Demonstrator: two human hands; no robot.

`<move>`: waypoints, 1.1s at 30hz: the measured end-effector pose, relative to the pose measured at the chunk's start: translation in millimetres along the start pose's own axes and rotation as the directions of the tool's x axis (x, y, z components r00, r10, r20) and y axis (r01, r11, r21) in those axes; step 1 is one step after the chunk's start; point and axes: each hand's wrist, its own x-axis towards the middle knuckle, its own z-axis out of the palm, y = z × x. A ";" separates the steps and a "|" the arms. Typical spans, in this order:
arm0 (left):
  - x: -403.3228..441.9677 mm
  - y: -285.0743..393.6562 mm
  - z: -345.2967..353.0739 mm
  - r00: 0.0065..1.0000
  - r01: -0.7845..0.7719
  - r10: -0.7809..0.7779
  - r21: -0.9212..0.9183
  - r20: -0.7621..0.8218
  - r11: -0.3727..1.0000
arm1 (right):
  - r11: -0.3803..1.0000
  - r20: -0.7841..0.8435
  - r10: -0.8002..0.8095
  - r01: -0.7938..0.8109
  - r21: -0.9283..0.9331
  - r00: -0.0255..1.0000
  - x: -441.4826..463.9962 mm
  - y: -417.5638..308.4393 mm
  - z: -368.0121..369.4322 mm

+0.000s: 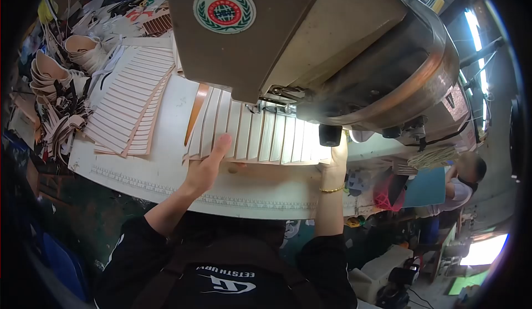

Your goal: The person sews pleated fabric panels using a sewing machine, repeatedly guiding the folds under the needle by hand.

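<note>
The striped panel (260,137) is lying in the middle of the frame, on the white worktop (174,123), and its far side is going out of sight under the big machine (310,37). Your left hand (208,167) is pinching the panel's near edge at its left part, with the thumb resting on top and the other fingers mostly hiding below. Your right hand (338,156) is reaching to the panel's right end, but a black knob (330,135) and bright light are hiding its fingers, so I cannot tell if they are pinching.

To do this well, you should be holding the panel flat and not bending the stripes. Both hands should be guiding softly, not pulling hard, so the edge is running straight. Your fingertips should be staying away from the metal parts (280,108). More panels (130,95) are lying at the left.
</note>
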 end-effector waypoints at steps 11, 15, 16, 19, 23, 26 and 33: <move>43.0 12.7 5.1 0.993 0.097 -0.102 -0.089 -0.062 0.991 | 0.958 0.184 -0.167 0.115 0.264 0.969 34.6 -1.2 -6.9; 57.7 11.0 2.7 0.990 0.119 -0.122 -0.044 -0.076 0.992 | 0.926 -0.034 -0.143 0.146 0.347 0.989 43.8 -0.7 -7.9; 60.7 10.5 2.5 0.989 0.121 -0.125 -0.065 -0.075 0.991 | 0.917 -0.087 -0.131 0.154 0.367 0.988 46.3 -0.6 -7.7; 67.1 8.9 2.4 0.989 0.121 -0.131 -0.133 -0.072 0.984 | 0.890 -0.239 -0.086 0.183 0.419 0.967 54.8 -1.9 -6.5; 65.5 6.4 -6.7 0.991 0.023 -0.057 -0.257 -0.123 0.966 | 0.849 -0.435 -0.006 0.234 0.474 0.900 60.8 -2.7 -7.3; 54.0 7.8 -8.2 0.954 0.028 -0.103 -0.258 -0.281 0.966 | 0.816 -0.565 0.067 0.281 0.505 0.822 63.0 -2.2 -7.3; -20.3 -5.6 5.8 0.969 0.019 0.049 0.268 -0.243 0.963 | 0.963 -0.469 -0.024 0.147 0.226 0.883 33.8 9.4 27.2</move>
